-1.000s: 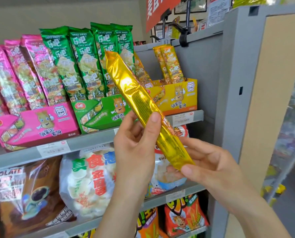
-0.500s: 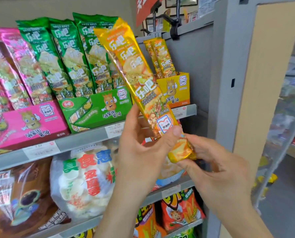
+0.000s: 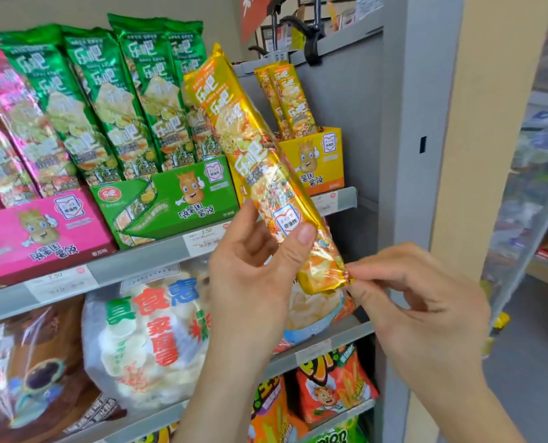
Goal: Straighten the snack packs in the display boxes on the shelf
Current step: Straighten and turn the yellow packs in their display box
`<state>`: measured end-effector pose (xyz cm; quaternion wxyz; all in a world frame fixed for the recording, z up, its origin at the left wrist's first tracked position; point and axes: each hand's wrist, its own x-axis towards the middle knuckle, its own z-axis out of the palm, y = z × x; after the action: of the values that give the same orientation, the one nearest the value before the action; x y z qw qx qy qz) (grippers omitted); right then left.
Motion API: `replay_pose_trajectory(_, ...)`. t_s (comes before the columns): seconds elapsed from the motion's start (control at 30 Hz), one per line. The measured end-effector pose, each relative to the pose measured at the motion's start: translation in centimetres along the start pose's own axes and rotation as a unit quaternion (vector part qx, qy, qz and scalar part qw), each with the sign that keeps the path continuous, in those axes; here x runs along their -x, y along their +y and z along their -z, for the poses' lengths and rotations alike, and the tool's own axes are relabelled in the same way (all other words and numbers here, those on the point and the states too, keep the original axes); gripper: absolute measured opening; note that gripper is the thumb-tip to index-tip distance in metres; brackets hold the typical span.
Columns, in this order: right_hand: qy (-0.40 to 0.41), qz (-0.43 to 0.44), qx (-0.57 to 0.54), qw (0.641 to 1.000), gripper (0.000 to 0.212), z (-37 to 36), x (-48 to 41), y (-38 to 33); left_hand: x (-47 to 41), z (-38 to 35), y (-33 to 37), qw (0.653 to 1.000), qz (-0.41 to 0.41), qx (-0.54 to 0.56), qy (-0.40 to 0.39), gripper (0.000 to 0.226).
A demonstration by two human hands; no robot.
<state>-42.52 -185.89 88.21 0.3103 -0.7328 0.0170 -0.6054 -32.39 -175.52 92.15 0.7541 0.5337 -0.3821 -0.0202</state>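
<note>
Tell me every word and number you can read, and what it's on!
"乐吧": on the yellow pack and the green packs.
"非油炸": low on the yellow pack, in a heart.
"领薯国薯颂", as best it reads: on the green box.
"2.50": on the price tag under that box.
"真食惠" and "家庭号": on the white bag.
Fine print on the tags and the red sign: too blurred to read.

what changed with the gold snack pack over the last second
The long yellow foil snack pack was turned over: its plain gold back faced the camera, now the printed front does. The right hand shifted from cradling its bottom end to pinching the bottom corner. The left hand still holds its lower part; the yellow cardboard display box stays put.
</note>
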Motion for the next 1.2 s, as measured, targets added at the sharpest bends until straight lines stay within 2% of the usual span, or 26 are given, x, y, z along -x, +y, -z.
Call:
replay_pose_trajectory(0.1,-0.017,0.009,0.025,0.999,0.01,0.1,-0.1,0.3,-0.1,-0.1,-0.4,1.0,-0.005,-0.003,-0.007,0.055)
replay_pose_trajectory(0.17,-0.054,0.016,0.043,0.997,0.013,0.2,-0.3,0.6,-0.2,-0.3,-0.7,1.0,-0.018,-0.017,-0.012,0.038)
replay_pose_trajectory(0.23,-0.106,0.018,0.048,0.993,0.023,0.2,-0.7,1.0,-0.2,-0.4,-0.9,0.999,-0.028,-0.018,-0.013,0.034)
replay_pose_trajectory(0.3,-0.141,-0.059,-0.046,0.987,0.038,0.2,-0.8,1.1,-0.2,-0.5,-0.8,0.999,-0.027,-0.004,-0.017,0.036)
replay_pose_trajectory(0.33,-0.146,-0.122,-0.134,0.973,0.037,0.3,-0.9,0.9,-0.3,-0.5,-0.8,0.999,-0.024,0.007,-0.022,0.036)
replay_pose_trajectory(0.4,-0.145,-0.223,-0.281,0.922,0.019,0.1,-1.2,0.6,-0.6,-0.6,-0.7,0.999,-0.013,0.017,-0.035,0.039)
replay_pose_trajectory(0.43,-0.141,-0.245,-0.303,0.91,0.013,0.0,-1.3,0.6,-0.7,-0.7,-0.8,0.999,-0.005,0.021,-0.044,0.041)
replay_pose_trajectory(0.53,-0.147,-0.289,-0.332,0.886,0.032,-0.2,-1.7,0.9,-0.9,-1.0,-1.2,0.996,0.036,0.051,-0.068,0.049)
replay_pose_trajectory(0.6,-0.164,-0.296,-0.347,0.875,0.045,-0.5,-2.0,0.9,-1.1,-1.0,-1.3,0.992,0.069,0.051,-0.092,0.045)
replay_pose_trajectory(0.67,-0.15,-0.281,-0.317,0.894,0.049,-0.8,-1.9,0.8,-1.7,-1.1,-0.9,0.993,0.066,0.002,-0.102,0.04)
replay_pose_trajectory(0.8,-0.106,-0.198,-0.102,0.969,0.055,-1.2,-1.6,1.0,-3.5,-1.4,0.2,0.996,-0.024,-0.063,-0.063,0.029)
replay_pose_trajectory(0.9,-0.078,-0.137,0.071,0.985,0.049,-1.3,-1.9,1.2,-4.1,-1.8,0.6,0.995,-0.014,-0.05,-0.084,0.032)
replay_pose_trajectory(0.97,-0.062,-0.068,0.186,0.978,0.056,-1.8,-2.4,1.3,-4.2,-2.1,0.6,0.991,-0.013,-0.065,-0.114,0.039)
replay_pose_trajectory(1.0,-0.058,-0.041,0.203,0.977,0.06,-1.9,-2.5,1.5,-4.3,-2.3,0.7,0.99,-0.023,-0.075,-0.113,0.039)
replay_pose_trajectory(1.03,-0.062,-0.033,0.184,0.98,0.06,-2.0,-2.7,1.8,-4.6,-2.3,0.9,0.991,-0.033,-0.081,-0.103,0.037)
replay_pose_trajectory(1.1,-0.098,-0.103,0.014,0.99,0.052,-1.8,-3.5,1.7,-5.6,-2.0,1.7,0.993,-0.034,-0.073,-0.091,0.031)
replay_pose_trajectory(1.17,-0.133,-0.171,-0.167,0.962,0.036,-1.5,-4.8,2.0,-7.0,-1.5,2.7,0.993,-0.016,-0.047,-0.11,0.034)
replay_pose_trajectory(1.2,-0.13,-0.176,-0.195,0.956,0.028,-1.3,-5.6,2.3,-7.8,-1.3,3.2,0.992,-0.008,-0.026,-0.121,0.038)
